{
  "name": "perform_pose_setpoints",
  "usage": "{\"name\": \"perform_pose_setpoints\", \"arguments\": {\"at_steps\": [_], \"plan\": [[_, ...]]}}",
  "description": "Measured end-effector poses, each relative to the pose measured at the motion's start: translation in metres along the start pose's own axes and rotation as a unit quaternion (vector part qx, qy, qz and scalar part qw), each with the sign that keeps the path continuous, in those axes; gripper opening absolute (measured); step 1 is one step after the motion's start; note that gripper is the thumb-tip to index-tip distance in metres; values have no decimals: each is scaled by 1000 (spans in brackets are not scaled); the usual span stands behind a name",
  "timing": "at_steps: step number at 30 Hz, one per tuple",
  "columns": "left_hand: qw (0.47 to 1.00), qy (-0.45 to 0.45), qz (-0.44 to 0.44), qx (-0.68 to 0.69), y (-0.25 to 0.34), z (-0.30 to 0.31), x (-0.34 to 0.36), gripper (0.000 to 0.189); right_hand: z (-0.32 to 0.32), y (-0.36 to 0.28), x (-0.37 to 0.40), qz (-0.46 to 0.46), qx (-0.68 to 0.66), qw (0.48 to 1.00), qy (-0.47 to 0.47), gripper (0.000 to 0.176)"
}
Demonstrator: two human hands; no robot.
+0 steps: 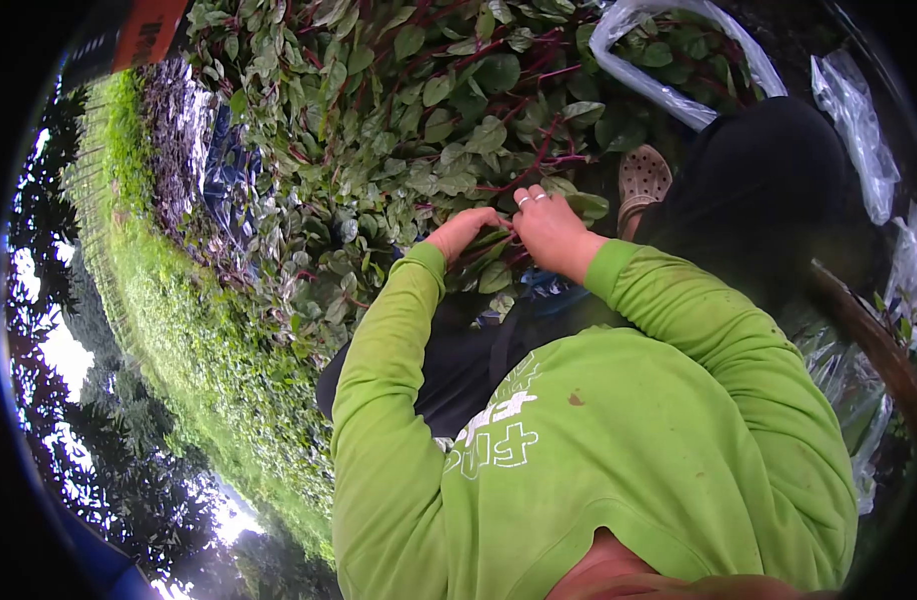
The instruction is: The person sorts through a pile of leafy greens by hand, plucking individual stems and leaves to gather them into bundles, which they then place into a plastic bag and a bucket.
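Note:
A thick mass of leafy greens with purple-red stems (429, 90), looking like Malabar spinach, fills the top middle of the head view. My left hand (466, 232) is closed in a pinch on a leafy stem at the near edge of the plants. Close against it, my right hand (551, 232), with rings on a finger, closes on the same stem or one beside it; the fingertips partly hide the grip. Below my hands, green leaves (495, 276) hang down. A longer red stem (539, 160) sticks out just beyond my right hand.
A clear plastic loop (644, 75) lies over the plants at upper right, near a clog-shod foot (644, 180) and a dark-trousered knee (769, 170). More plastic sheeting (854, 135) and a brown wooden piece (869, 345) lie at right. Blue sheeting (224, 165) shows at left, by a green slope.

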State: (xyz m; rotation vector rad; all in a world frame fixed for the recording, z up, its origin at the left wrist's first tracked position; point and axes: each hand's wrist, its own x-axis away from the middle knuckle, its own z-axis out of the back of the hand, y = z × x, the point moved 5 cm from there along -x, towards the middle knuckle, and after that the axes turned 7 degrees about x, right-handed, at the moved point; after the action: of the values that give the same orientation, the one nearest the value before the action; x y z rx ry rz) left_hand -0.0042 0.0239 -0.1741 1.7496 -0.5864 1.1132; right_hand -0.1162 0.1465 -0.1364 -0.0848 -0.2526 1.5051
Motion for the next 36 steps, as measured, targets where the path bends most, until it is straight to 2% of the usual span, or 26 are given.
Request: {"name": "perform_pose_setpoints", "arguments": {"at_steps": [2,3,4,5,6,8,11,14,15,17,20,21,23,25,28,30,33,35,36], "plan": [[992,-3,-30,-121,1,8,-23,32,-7,2,0,5,-13,999,-30,35],[937,8,-135,-322,13,8,-39,32,-12,2,-1,9,-35,998,-61,33],[831,19,-234,-504,25,1,-57,33,-15,2,-2,14,-55,994,-91,32],[679,30,-321,-659,30,-14,-65,34,-13,0,-1,30,-36,994,-96,30],[736,116,-299,-597,43,-22,-64,36,-8,-2,1,46,-15,994,-101,28],[813,280,-248,-445,77,-46,-53,39,0,-3,4,64,14,992,-111,25],[737,355,-193,-541,88,-63,-69,35,8,-4,15,54,5,990,-127,21],[757,339,-164,-534,80,-54,-85,32,4,6,15,0,-7,991,-132,23],[764,327,-176,-527,82,-52,-73,30,8,10,14,-9,-3,994,-105,22],[763,314,-190,-532,80,-40,-47,28,15,17,10,-23,5,999,-46,21],[755,312,-206,-539,64,-23,-15,22,25,19,7,5,61,990,124,25],[755,312,-206,-539,58,-20,-6,22,21,18,3,14,55,996,62,37],[752,313,-211,-540,46,-20,8,20,16,17,-3,43,46,996,68,34],[759,309,-268,-506,42,-26,26,20,16,13,-5,65,55,991,103,27],[777,283,-320,-463,41,-31,41,20,9,9,-11,67,23,997,17,21],[787,241,-362,-436,36,-23,45,22,10,4,-11,81,25,994,63,19],[813,135,-337,-456,46,-10,71,27,13,-2,-10,98,12,991,88,19],[798,106,-299,-511,44,15,87,32,19,-2,-7,106,24,988,108,19],[791,153,-286,-519,39,39,94,31,23,0,-6,108,43,985,128,20]]}}
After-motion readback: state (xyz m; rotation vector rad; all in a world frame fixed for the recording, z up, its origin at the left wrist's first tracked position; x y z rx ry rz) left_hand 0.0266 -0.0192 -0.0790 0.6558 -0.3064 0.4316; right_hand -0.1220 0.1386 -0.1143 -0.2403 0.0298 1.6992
